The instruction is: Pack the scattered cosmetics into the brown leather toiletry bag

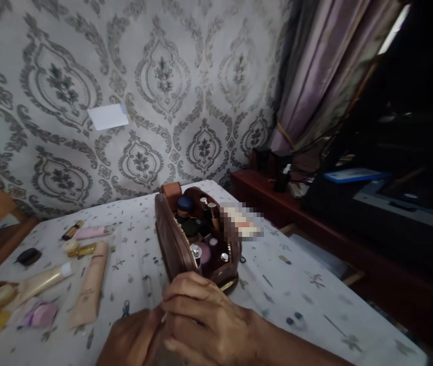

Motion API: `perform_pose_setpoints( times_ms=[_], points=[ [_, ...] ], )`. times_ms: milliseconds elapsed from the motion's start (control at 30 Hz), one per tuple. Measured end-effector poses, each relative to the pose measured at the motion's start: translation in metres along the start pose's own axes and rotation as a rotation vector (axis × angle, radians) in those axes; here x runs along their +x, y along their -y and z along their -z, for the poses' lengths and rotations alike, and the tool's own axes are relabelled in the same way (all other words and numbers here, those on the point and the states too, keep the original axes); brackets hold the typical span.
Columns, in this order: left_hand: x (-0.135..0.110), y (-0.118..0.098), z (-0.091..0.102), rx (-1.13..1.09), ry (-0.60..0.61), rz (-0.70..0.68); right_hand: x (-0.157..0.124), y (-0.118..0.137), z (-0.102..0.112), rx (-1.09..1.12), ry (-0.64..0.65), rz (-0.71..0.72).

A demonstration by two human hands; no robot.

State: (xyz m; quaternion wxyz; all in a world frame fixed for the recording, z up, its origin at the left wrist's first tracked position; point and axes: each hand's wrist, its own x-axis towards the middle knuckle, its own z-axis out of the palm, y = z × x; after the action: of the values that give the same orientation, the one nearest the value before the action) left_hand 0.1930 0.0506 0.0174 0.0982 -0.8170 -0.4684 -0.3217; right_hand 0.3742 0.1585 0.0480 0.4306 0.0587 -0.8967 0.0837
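Head view: the left hand and right hand meet at the lower middle of the frame, drawn close together; I cannot tell what, if anything, either grip holds. The brown bag stands unzipped at the center, just beyond the right hand, though whether they touch is unclear. Small bottles show inside it. At left, a beige tube lies on the white patterned cloth near a purple pot.
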Motion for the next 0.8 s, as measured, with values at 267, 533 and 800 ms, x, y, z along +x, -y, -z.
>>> perform_pose_setpoints(
  times_ms=[267, 533, 800],
  points=[
    [-0.037, 0.030, 0.020, 0.150, 0.026, 0.314, 0.004, 0.019, -0.034, 0.128, 0.146, -0.004],
    [-0.058, 0.069, 0.038, 0.253, -0.078, 0.629, 0.017, 0.014, -0.086, 0.370, 0.236, -0.276],
    [-0.077, 0.090, 0.048, 0.291, -0.183, 0.802, 0.036, 0.008, -0.155, 0.597, 0.189, -0.698]
  ],
)
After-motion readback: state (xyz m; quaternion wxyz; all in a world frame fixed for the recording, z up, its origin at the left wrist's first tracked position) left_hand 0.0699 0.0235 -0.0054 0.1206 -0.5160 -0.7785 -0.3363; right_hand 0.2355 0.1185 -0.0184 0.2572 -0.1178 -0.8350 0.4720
